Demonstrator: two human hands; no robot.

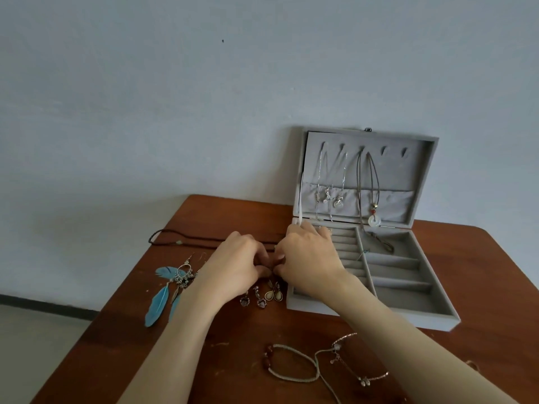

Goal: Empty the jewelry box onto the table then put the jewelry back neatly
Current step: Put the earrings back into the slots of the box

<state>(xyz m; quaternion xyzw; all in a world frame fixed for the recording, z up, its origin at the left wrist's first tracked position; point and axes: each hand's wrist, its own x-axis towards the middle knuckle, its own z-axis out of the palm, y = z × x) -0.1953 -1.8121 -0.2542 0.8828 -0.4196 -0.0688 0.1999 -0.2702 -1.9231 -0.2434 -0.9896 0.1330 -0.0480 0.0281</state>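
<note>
A brown wooden table [180,339] with rounded corners fills the lower half of the view. Behind it, from nine round to three o'clock, rises a pale bluish wall [204,97]. At eight o'clock lies light floor [35,345], edged by a dark baseboard [43,305].

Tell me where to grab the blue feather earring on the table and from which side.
Pinch the blue feather earring at its silver hoop and hook end, the far end, coming from above on the left hand's side. The metal is rigid; the feathers, trailing toward the near table edge, would likely bend or slip.
</note>
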